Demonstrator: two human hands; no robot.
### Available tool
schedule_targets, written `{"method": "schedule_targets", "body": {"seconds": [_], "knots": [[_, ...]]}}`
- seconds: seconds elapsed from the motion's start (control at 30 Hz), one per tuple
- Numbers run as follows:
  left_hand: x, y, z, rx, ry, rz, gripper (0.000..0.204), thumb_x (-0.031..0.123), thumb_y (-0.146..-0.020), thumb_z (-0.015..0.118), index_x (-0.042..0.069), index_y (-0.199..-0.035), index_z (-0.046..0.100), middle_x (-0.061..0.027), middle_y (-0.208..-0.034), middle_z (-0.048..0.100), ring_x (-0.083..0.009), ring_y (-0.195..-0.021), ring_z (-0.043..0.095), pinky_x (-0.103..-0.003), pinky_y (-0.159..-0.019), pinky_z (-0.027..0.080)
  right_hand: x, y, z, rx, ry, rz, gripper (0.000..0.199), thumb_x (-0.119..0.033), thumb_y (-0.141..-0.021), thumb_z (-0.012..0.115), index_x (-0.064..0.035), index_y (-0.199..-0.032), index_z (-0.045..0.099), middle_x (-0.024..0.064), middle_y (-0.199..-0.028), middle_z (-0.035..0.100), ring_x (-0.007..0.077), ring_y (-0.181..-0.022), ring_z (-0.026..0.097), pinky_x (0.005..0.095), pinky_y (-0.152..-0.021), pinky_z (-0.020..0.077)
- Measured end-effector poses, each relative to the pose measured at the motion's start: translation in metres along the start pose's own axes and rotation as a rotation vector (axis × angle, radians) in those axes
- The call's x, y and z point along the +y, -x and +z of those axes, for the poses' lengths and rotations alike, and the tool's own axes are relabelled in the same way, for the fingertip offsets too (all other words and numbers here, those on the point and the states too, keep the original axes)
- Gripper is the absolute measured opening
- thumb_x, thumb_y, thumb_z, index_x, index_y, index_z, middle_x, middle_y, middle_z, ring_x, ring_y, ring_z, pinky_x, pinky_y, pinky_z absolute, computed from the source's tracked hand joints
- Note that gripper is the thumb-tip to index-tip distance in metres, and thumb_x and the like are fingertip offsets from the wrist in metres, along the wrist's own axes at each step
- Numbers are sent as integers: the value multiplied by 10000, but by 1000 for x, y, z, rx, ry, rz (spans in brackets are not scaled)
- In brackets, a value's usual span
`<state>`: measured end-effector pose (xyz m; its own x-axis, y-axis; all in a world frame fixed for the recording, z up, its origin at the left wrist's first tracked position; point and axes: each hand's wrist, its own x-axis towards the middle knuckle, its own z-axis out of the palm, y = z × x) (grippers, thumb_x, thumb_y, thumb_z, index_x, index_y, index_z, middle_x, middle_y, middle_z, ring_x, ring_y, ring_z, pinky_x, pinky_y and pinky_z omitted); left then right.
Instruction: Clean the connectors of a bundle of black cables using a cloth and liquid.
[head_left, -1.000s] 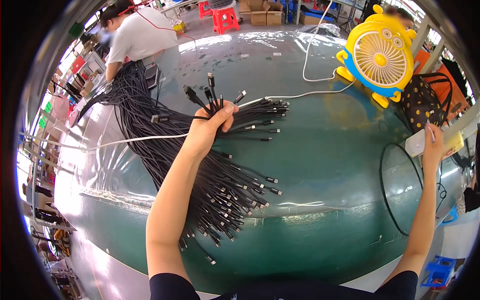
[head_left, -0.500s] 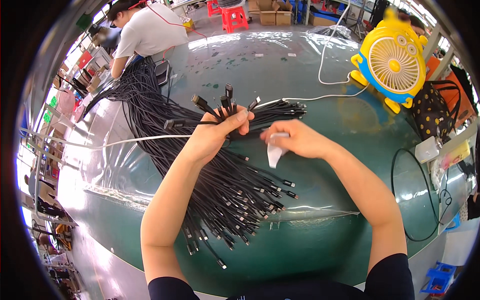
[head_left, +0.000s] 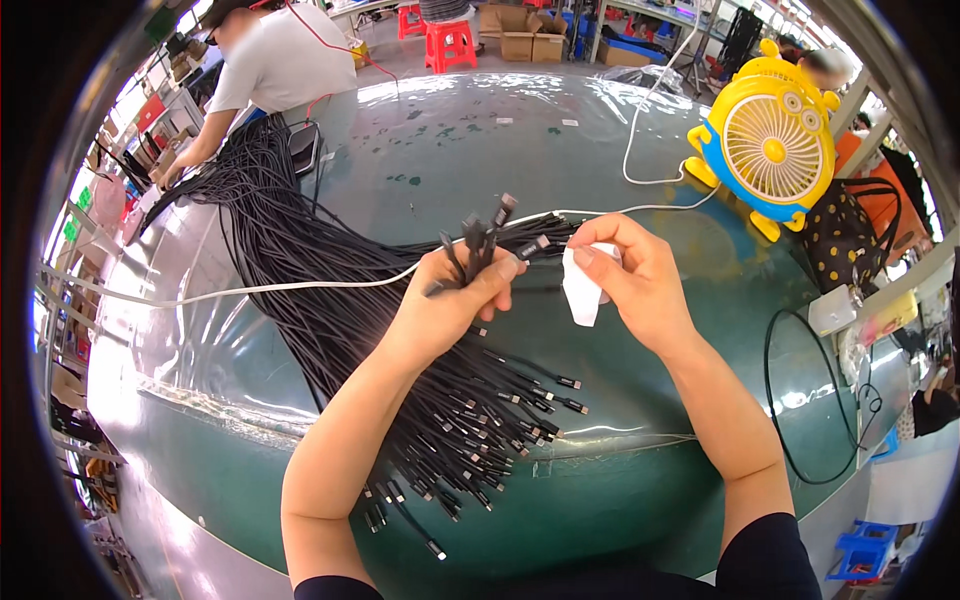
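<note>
Left of the yellow fan (head_left: 772,148), our left hand (head_left: 446,298) clenches black plugs (head_left: 479,241). Nearer the fan, our right hand (head_left: 641,283) pinches a white slip (head_left: 581,294), apparently paper.

We're up at head height, on the left of two side-by-side fisheyes, looking forward and down across the green table (head_left: 610,500)! There's the left hand (head_left: 453,302), there's the right hand (head_left: 640,285), both close and near mid-picture, forearms (head_left: 345,440) entering low! Straight edges bow, black rings the rim, and the view stretches to a red stool (head_left: 450,50) far beyond.
</note>
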<state>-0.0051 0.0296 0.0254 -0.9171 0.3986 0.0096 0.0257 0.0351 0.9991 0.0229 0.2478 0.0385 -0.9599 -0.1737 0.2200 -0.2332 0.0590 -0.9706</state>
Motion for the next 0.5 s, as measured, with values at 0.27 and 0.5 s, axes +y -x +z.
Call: {"method": "schedule_targets", "body": {"seconds": [0.27,0.5], "knots": [[-3,7,13,-14,-164,91,139,154,-907,644,41,-842,596,47,-655,527,-34,-619,440,-218,-583,360,-3,2,27,47,165,-43,167,-74,-896,614,-4,-1038,561,48,-857,646,91,-765,585,258,-686,472],[-4,5,8,-44,-63,65,157,185,-921,628,35,-873,634,64,-621,467,-27,-587,396,-221,-545,313,4,-3,13,-4,68,43,147,-115,-912,601,9,-992,602,45,-817,648,82,-742,579,257,-652,467]]}}
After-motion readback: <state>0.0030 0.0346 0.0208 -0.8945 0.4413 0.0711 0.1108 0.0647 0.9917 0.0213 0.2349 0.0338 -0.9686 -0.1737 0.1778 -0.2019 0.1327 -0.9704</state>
